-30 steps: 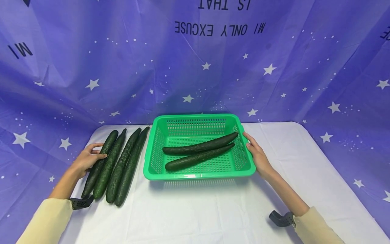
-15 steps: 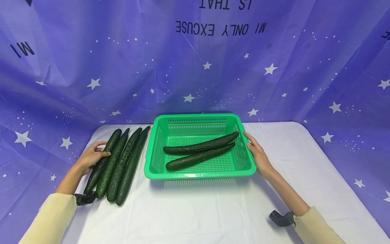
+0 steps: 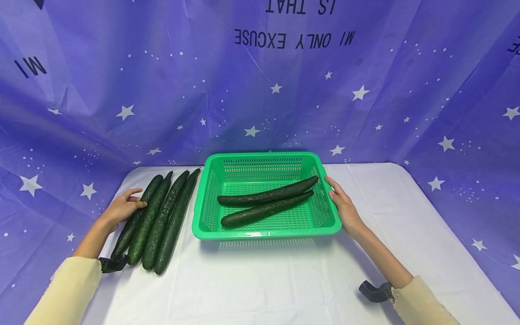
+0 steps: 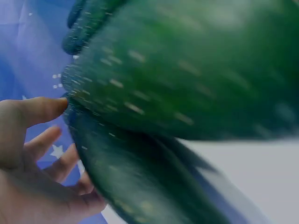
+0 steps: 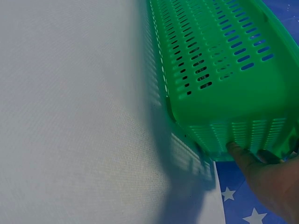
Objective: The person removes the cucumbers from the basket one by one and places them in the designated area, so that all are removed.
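Several dark green cucumbers lie side by side at the left, among them the leftmost cucumber (image 3: 126, 234) and the cucumber beside it (image 3: 148, 221). My left hand (image 3: 123, 207) rests on the leftmost cucumber, its thumb tip across the top near the seam; in the left wrist view its fingers (image 4: 63, 163) are spread and partly hidden behind the cucumber. Two more cucumbers (image 3: 268, 195) lie in a green plastic basket (image 3: 264, 234). My right hand (image 3: 345, 210) touches the basket's right end; the right wrist view shows fairly straight fingers (image 5: 243, 156) against the outer wall, others partly hidden.
A white cloth covers the table (image 3: 260, 280). Behind and around it hangs a purple curtain (image 3: 260, 104) with stars and lettering. Dark camera mounts sit on both wrists, the left mount (image 3: 113, 264) close beside the lower end of the leftmost cucumber.
Over the first half second my left hand and the two leftmost cucumbers shifted slightly right, toward the others. Since then they have hardly moved. My right hand and the basket stay in place.
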`<state>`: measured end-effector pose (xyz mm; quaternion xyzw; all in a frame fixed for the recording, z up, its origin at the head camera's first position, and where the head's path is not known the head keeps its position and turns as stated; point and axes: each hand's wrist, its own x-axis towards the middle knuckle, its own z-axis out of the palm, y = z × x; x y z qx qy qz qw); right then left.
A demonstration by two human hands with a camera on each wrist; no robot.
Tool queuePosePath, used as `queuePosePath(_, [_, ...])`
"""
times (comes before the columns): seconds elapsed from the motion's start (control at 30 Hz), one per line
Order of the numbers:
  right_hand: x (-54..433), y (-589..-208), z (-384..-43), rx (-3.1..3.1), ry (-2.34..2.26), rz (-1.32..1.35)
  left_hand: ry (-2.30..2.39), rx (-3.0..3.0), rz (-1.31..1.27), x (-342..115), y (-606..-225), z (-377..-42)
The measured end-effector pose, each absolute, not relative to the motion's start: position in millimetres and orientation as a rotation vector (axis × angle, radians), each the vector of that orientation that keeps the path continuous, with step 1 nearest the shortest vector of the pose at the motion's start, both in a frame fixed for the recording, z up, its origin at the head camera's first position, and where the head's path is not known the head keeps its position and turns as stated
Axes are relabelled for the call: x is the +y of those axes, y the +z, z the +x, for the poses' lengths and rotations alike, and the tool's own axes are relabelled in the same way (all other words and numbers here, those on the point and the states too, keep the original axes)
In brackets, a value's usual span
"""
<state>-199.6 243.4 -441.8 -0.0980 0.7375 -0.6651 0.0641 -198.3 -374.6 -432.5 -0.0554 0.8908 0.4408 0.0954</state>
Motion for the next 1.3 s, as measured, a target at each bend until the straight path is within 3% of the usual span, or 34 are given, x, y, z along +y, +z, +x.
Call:
queuePosePath(0.3, [243.2, -440.9, -198.9, 2.213, -2.022, -0.294, 1.512, 2.761, -0.192, -352.3, -394.6, -210.2])
queuePosePath(0.73, [243.6, -441.0, -198.5, 2.208, -2.024, -0.294, 1.735, 2.547, 0.239, -249.9, -341.5, -224.4])
queuePosePath(1.3, [243.9, -441.0, -198.7, 2.214, -2.011, -0.298, 1.513, 2.264, 0.536, -129.5, -343.0, -271.5])
